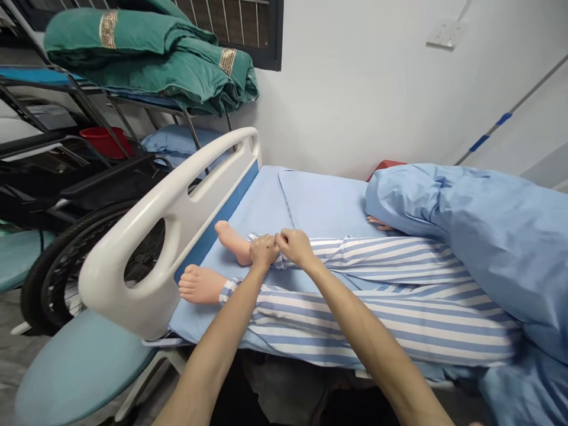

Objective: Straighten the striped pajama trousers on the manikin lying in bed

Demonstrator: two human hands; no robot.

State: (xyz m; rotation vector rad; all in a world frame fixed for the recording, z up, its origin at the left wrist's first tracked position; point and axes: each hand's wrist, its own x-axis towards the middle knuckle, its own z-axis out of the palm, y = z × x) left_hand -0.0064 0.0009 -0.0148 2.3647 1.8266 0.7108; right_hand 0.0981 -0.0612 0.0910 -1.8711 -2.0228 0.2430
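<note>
Two legs in blue-and-white striped trousers lie stretched out on the bed; the smooth bare feet look like a manikin's. My left hand is closed at the far leg's ankle, gripping the trouser leg near its cuff. Right beside it, my right hand is closed too, its fingers curled on the same trouser leg. The fabric is bunched under both hands. The far foot sticks out past my left hand. Closer to me, the near foot shows below its own cuff, untouched.
A white footboard closes the bed's left end. A blue quilt covers the upper body, with a hand showing at its edge. Left of the bed stand a wheelchair, a round stool and a rack with green bedding.
</note>
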